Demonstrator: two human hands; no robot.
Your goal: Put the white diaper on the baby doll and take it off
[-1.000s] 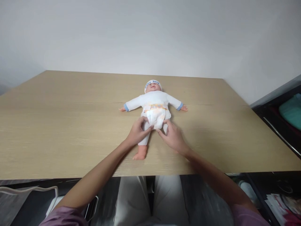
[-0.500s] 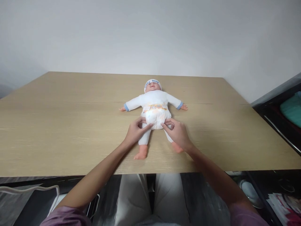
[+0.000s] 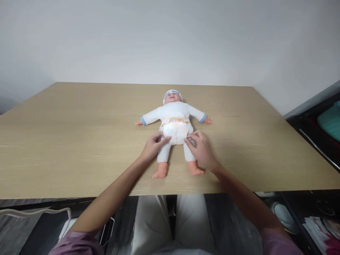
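My left hand (image 3: pixel 152 147) has its thumb laid over the left leg edge of the white diaper (image 3: pixel 175 134), fingertips just beside it; I cannot tell whether they close on the material. My right hand (image 3: pixel 202 150) is narrow, thumb and forefinger pinching the right leg edge. Between them the diaper sits around the hips of the doll (image 3: pixel 174 109), over its white suit, with the patterned waistband (image 3: pixel 176 120) across the belly.

If I tug one edge harder than the other, I judge the diaper could twist or ride down on that side. Pulling both toward the near side might drag the whole doll along, since neither hand braces it, and too hard a pinch could tear the thin edge.

The two feet (image 3: pixel 160 170) (image 3: pixel 195 168) point to the near edge of the counter (image 3: pixel 79 148), so a slide that way could bring them over it. The arms spread left and right, and the lettered cap (image 3: pixel 172 92) is at the far end. Well apart, on the far right, a teal cloth (image 3: pixel 330 120) lies on dark furniture.
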